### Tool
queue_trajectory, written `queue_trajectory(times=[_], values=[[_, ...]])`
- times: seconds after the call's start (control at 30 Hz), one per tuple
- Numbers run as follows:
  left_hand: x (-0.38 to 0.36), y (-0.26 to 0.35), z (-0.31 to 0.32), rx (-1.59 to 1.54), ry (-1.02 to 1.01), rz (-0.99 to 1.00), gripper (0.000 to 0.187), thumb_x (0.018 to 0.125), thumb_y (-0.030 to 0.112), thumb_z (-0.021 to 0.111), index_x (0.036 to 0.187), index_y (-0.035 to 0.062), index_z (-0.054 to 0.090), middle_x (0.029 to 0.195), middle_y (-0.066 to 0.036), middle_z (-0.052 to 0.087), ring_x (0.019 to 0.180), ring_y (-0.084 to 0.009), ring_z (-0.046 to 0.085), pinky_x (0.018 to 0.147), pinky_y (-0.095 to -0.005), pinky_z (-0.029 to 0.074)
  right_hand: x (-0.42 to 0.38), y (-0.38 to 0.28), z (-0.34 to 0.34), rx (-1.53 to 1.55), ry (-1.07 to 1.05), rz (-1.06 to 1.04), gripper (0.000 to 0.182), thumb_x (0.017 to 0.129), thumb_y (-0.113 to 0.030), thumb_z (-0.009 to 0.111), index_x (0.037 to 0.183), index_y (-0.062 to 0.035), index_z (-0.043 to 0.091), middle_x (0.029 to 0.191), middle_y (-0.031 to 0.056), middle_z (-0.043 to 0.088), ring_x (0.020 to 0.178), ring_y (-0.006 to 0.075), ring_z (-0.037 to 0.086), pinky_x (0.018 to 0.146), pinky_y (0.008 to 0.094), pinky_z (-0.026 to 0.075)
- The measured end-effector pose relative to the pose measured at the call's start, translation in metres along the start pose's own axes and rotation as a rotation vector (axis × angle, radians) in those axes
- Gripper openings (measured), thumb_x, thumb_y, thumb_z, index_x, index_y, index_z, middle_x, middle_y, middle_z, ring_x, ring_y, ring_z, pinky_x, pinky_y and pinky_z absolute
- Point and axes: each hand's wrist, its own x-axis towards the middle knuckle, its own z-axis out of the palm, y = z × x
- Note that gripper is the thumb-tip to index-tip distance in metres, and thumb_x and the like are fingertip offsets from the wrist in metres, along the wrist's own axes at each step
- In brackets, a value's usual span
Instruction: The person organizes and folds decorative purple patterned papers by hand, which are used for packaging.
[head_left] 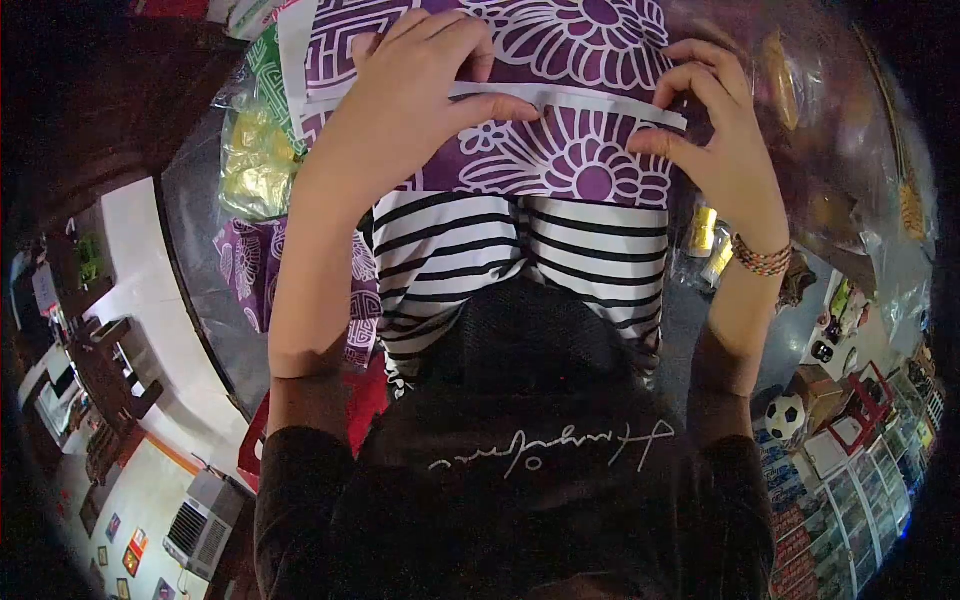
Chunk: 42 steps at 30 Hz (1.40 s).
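Note:
Across my lap lies a purple sheet [590, 185] with white flower and maze-like patterns. A narrow white strip [580, 97] runs across it like a folded edge. My left hand [415, 95] rests over the sheet's left part, its thumb stretched along the strip and its fingers curled on the far side. At the strip's right end, my right hand [715, 120] has thumb and bent fingers on either side of the edge, gripping it. Part of the sheet under my left palm is hidden.
More purple patterned material [245, 270] lies left of my striped trousers [590, 240]. Clear plastic with yellow packets [258, 165] sits at the upper left, and another yellow item [703, 230] at the right. A football [785, 415] lies farther right.

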Motion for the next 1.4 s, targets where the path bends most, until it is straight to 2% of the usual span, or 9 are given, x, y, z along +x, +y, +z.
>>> queue_trajectory(times=[0.23,0.3,0.37,0.47,0.57,0.77,1.07,1.17,1.4], values=[[-0.007,-0.008,0.0,-0.18,0.051,-0.14,0.032,0.07,0.029,0.077,0.081,0.0053,0.06,0.066,-0.003,0.048,0.062,-0.0153,0.047,0.063,-0.0294,0.038,0.01,-0.003,0.004,0.002,0.064,-0.002,0.03,0.068,-0.018,0.078,0.083,-0.0037,0.056,0.1,0.0052,0.056,0.1,0.0215,0.052,0.087,0.0323,0.041],[-0.007,-0.013,-0.002,-0.185,0.071,-0.124,0.031,0.07,0.028,0.077,0.082,0.0049,0.061,0.067,-0.004,0.049,0.063,-0.0154,0.048,0.062,-0.0295,0.039,0.014,-0.009,0.009,-0.039,0.097,-0.04,0.028,0.07,-0.016,0.077,0.084,-0.0037,0.056,0.095,0.0038,0.057,0.094,0.0188,0.053,0.084,0.0307,0.042],[-0.008,-0.018,-0.003,-0.214,0.079,-0.114,0.03,0.073,0.025,0.076,0.082,0.0024,0.06,0.07,-0.005,0.053,0.066,-0.0155,0.051,0.063,-0.0295,0.041,0.014,-0.013,0.015,0.256,0.043,0.259,0.024,0.076,-0.013,0.074,0.087,-0.0033,0.056,0.089,0.0022,0.059,0.087,0.0121,0.055,0.078,0.0262,0.043],[-0.006,-0.017,-0.003,-0.251,0.063,-0.144,0.021,0.073,0.021,0.072,0.086,0.0056,0.064,0.075,-0.004,0.056,0.069,-0.0175,0.054,0.066,-0.0298,0.042,0.015,-0.006,0.02,0.337,0.107,0.211,0.02,0.08,-0.011,0.071,0.089,-0.0027,0.056,0.087,0.0003,0.06,0.083,0.0072,0.054,0.075,0.0226,0.044],[-0.002,-0.021,-0.006,-0.313,-0.018,-0.221,0.032,0.084,0.03,0.067,0.09,0.0004,0.056,0.078,-0.012,0.056,0.076,-0.0271,0.055,0.069,-0.0359,0.043,0.013,0.003,0.024,0.473,0.127,0.251,0.018,0.081,-0.01,0.07,0.09,-0.0023,0.056,0.087,0.0,0.061,0.084,0.0071,0.055,0.077,0.0221,0.044],[-0.001,-0.016,-0.006,-0.457,-0.013,-0.303,0.023,0.086,0.019,0.065,0.09,-0.0008,0.054,0.08,-0.013,0.06,0.073,-0.0264,0.061,0.065,-0.0349,0.046,0.013,0.015,0.027,0.478,0.123,0.246,0.018,0.082,-0.011,0.07,0.092,-0.0025,0.058,0.088,0.0001,0.062,0.084,0.007,0.055,0.077,0.0216,0.044],[-0.003,-0.019,0.003,-0.495,0.021,-0.39,0.025,0.086,0.022,0.065,0.09,-0.0001,0.054,0.079,-0.013,0.061,0.071,-0.0235,0.062,0.066,-0.0324,0.048,0.018,0.0,0.02,0.248,0.112,0.318,0.021,0.082,-0.017,0.071,0.092,-0.002,0.06,0.086,0.0002,0.062,0.082,0.0077,0.056,0.075,0.0216,0.044],[-0.003,-0.013,-0.002,-0.452,0.051,-0.354,0.026,0.086,0.023,0.066,0.09,0.0,0.054,0.078,-0.013,0.062,0.07,-0.0236,0.062,0.065,-0.0327,0.048,0.018,0.009,0.025,0.391,0.143,0.262,0.023,0.081,-0.019,0.072,0.091,-0.0024,0.06,0.085,0.0,0.062,0.08,0.0079,0.057,0.074,0.0221,0.044],[-0.002,-0.001,-0.004,-0.395,0.053,-0.437,0.025,0.085,0.022,0.067,0.091,0.0004,0.054,0.082,-0.013,0.061,0.073,-0.0249,0.062,0.065,-0.0343,0.048,0.014,-0.002,0.027,0.24,0.19,0.271,0.028,0.081,-0.024,0.073,0.092,-0.0026,0.06,0.082,0.0016,0.062,0.079,0.0102,0.057,0.074,0.0244,0.045]])
